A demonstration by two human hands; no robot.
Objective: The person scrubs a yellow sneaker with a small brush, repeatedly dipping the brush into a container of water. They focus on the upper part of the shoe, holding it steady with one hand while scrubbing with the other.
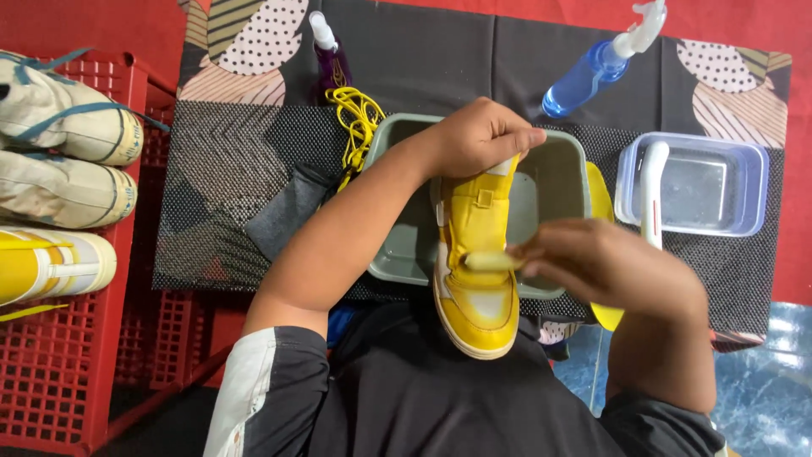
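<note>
Taking the grey basin (554, 182) as the landmark: well to its left, pale and yellow shoes are lying in a red crate (68, 355), and yellow laces (355, 118) are trailing at its left corner. Over the basin, the left hand (478, 135) is closing around the collar of a yellow sneaker (478, 262), likely steadying it so drips fall inside. The right hand (605, 262) is gripping a small brush (491, 261) against the tongue. Right of the basin, a clear tub (753, 182) is holding water.

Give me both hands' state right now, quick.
Left hand: closed on the yellow shoe.
Right hand: closed on a pale brush against the shoe.
</note>
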